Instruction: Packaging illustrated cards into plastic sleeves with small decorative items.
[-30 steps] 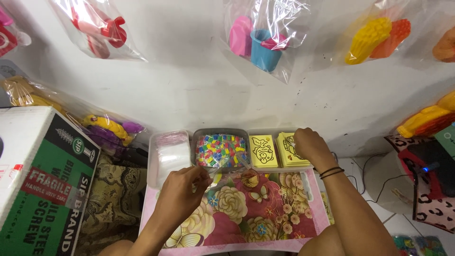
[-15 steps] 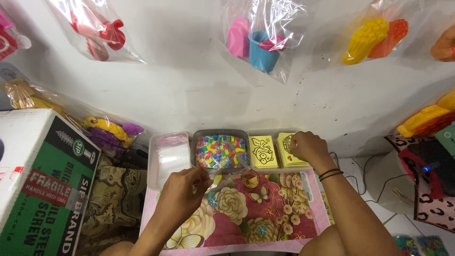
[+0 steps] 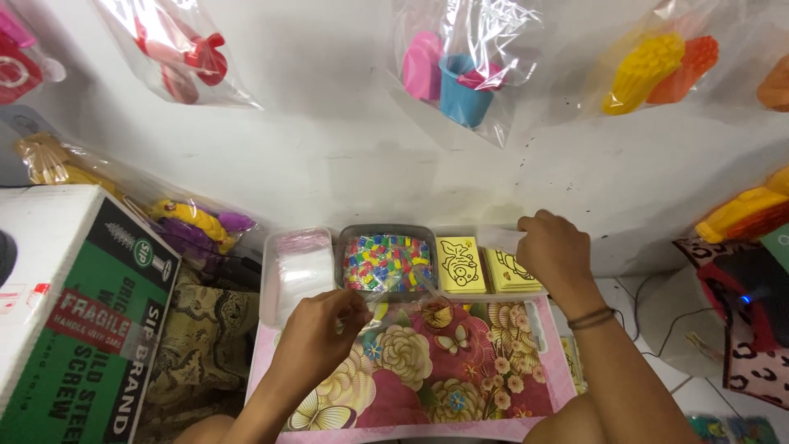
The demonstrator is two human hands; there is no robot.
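My left hand (image 3: 319,339) pinches a small clear plastic bag (image 3: 400,289) just in front of a grey tray (image 3: 386,233) filled with small colourful pieces. My right hand (image 3: 555,252) lies on the right-hand stack of yellow picture cards (image 3: 511,275), with its fingers curled over the stack's far edge. A second stack of yellow cards (image 3: 460,265) sits between that one and the tray. All of this rests on a pink board with a flower pattern (image 3: 460,370) across my lap.
A white tub of clear bags (image 3: 294,267) stands left of the tray. A green and white cardboard box (image 3: 78,312) is at the far left. Bagged plastic toys (image 3: 460,78) hang on the white wall ahead. A dark leopard-print bag (image 3: 752,321) lies on the right.
My right hand has shifted slightly right over the card stack. My left hand stays in place, still pinching the clear bag.
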